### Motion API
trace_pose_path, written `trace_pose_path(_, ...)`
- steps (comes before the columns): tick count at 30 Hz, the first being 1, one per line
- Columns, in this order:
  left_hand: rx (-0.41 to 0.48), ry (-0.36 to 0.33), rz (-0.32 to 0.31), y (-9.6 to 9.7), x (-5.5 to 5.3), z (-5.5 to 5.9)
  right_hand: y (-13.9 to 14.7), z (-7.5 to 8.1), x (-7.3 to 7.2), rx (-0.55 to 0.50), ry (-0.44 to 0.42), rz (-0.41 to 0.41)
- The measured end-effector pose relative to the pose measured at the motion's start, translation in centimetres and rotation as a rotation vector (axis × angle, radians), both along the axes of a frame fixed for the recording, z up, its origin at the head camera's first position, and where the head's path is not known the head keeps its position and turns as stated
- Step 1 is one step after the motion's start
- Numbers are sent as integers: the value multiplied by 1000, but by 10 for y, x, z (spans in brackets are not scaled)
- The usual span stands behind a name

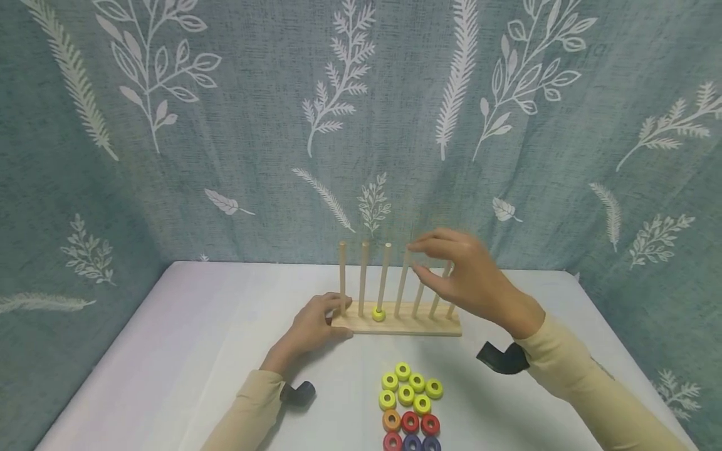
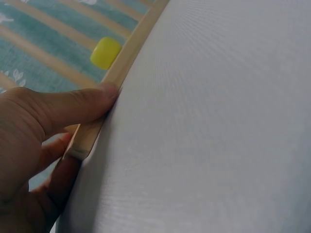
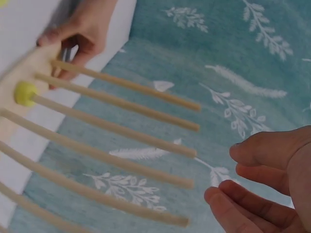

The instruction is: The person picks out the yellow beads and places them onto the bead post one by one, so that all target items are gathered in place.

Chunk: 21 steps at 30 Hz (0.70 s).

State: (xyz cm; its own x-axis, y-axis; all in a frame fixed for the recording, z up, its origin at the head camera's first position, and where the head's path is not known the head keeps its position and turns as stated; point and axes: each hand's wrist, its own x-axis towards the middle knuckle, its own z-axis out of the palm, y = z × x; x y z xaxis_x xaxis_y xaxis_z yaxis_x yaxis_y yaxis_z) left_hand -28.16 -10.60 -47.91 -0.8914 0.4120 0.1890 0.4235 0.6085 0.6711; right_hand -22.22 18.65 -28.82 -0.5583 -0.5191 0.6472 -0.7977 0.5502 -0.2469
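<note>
A wooden peg rack (image 1: 403, 328) with a row of upright pegs stands towards the back of the white table. One yellow ring (image 1: 378, 315) sits at the foot of the third peg from the left. My left hand (image 1: 313, 322) holds the left end of the rack's base; in the left wrist view the thumb (image 2: 77, 107) lies along its front edge, fingers partly hidden behind it. By the tops of the middle pegs is my right hand (image 1: 470, 279), its thumb and fingers apart. The right wrist view shows nothing between those fingers (image 3: 260, 153).
In front of the rack lie several loose yellow rings (image 1: 405, 401). Nearer to me are an orange ring (image 1: 386, 426), red rings (image 1: 410, 431) and dark blue rings (image 1: 412, 446), partly cut off by the frame. A patterned teal curtain (image 1: 259, 125) hangs behind the table (image 1: 186, 351).
</note>
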Motion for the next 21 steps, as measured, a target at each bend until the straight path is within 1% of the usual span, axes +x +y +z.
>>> trace_pose_path(2, -9, 0, 2, 0, 0, 1, 9, -8, 12, -6, -1, -6)
trace_pose_path(5, -11, 6, 1, 0, -1, 1, 21, -24, 31, -6, -20, -25)
trace_pose_path(8, -7, 9, 0, -2, -2, 0, 28, -44, 46, 7, -79, -51)
trace_pose_path(12, 4, -4, 0, -5, -3, 1, 32, -70, 61, 40, -159, -90)
trace_pose_path(15, 13, -20, 2, -6, -2, 3, 35, -87, 69, 60, -219, -92)
trace_pose_path(17, 16, -26, 4, -6, -3, 2, 36, -98, 73, 66, -281, -89)
trace_pose_path(21, 12, -28, 11, -6, -4, 0, 36, -116, 79, 65, -473, -60)
